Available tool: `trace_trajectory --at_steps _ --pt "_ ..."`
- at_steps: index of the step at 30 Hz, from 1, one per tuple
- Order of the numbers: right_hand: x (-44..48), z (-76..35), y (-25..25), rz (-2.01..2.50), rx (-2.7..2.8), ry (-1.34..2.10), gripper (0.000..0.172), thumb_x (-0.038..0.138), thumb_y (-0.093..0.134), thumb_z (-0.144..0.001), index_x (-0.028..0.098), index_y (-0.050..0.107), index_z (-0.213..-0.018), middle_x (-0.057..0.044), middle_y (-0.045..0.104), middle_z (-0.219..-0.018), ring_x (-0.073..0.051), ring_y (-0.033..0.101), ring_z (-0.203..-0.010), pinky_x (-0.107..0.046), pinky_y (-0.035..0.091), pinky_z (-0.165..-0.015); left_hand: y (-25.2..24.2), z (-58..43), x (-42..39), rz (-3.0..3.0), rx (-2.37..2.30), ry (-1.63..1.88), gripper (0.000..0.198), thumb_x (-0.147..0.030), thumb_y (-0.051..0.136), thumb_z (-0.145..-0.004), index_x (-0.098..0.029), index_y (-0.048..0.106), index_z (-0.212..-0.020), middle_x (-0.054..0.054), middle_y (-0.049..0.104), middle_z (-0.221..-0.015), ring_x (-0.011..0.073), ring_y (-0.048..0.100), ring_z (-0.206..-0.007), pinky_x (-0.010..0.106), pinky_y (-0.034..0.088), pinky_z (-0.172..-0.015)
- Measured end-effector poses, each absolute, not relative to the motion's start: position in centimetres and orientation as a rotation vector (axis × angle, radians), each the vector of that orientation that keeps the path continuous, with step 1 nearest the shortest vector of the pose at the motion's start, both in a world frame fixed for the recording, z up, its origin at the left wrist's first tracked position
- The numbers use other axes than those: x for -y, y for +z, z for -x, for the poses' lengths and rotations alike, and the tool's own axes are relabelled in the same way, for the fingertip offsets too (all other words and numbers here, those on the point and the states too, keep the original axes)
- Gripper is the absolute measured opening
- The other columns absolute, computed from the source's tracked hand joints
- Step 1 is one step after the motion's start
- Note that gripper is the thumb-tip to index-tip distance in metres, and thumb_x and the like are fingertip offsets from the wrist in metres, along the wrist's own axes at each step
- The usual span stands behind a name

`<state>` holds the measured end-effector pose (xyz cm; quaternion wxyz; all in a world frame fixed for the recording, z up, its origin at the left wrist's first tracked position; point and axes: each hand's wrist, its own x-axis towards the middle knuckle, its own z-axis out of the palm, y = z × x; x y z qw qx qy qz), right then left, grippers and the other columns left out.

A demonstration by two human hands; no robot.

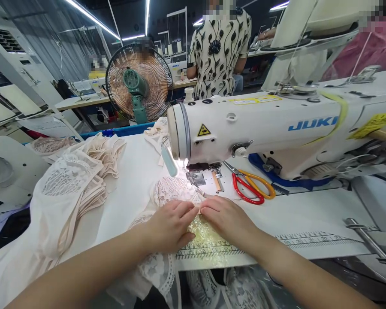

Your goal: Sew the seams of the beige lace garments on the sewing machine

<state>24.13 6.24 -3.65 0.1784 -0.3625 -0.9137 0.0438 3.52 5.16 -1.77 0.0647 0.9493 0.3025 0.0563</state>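
Note:
A cream lace bra piece (170, 189) lies at the needle area of the white sewing machine (244, 124), under its lit head. My left hand (170, 225) presses on the near edge of this piece with fingers drawn together. Close beside it, my right hand (227, 216) pinches the same edge, its fingertips almost touching the left ones. More lace from the piece hangs over the table's front edge below my left wrist. The exact grip between the fingertips is partly hidden.
Scissors (251, 186) with red and orange handles lie right of the needle plate. A pile of cream bra pieces (73, 176) sits at the left. Printed ruler tape (302, 239) runs along the front edge. Beyond stand a fan (138, 83) and a person (217, 56).

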Motion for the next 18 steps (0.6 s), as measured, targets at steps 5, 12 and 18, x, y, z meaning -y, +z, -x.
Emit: trace_trajectory --at_steps 5,12,18 --pt "-5.6 -24.6 -4.0 0.956 2.522 0.160 0.018 0.010 0.048 -0.084 0.016 0.065 -0.082 -0.007 0.069 -0.086 -0.021 0.058 -0.080 -0.036 0.050 -0.071 -2.0 -3.0 -6.6 -2.943 -0.815 0.078 0.050 -0.041 0.039 -0.088 -0.014 0.043 -0.131 0.010 0.046 -0.136 0.0287 0.047 -0.108 0.045 0.038 -0.092" --pt "-5.4 -24.7 -4.6 0.912 2.419 0.188 0.021 0.015 0.046 -0.087 0.016 0.064 -0.098 -0.007 0.069 -0.103 -0.020 0.057 -0.086 -0.037 0.051 -0.077 -2.0 -2.4 -8.7 -2.985 -0.681 0.163 0.043 -0.035 0.040 -0.088 -0.016 0.049 -0.126 0.007 0.051 -0.131 0.0268 0.048 -0.104 0.042 0.038 -0.089" --pt "-5.7 -24.3 -4.3 1.033 2.518 0.243 0.027 0.018 0.045 -0.086 0.016 0.061 -0.106 -0.009 0.063 -0.117 -0.021 0.056 -0.091 -0.038 0.049 -0.081 -2.1 -2.0 -10.4 -2.998 -0.632 0.248 0.039 -0.031 0.042 -0.086 -0.015 0.052 -0.121 0.007 0.055 -0.127 0.0252 0.048 -0.101 0.041 0.038 -0.088"
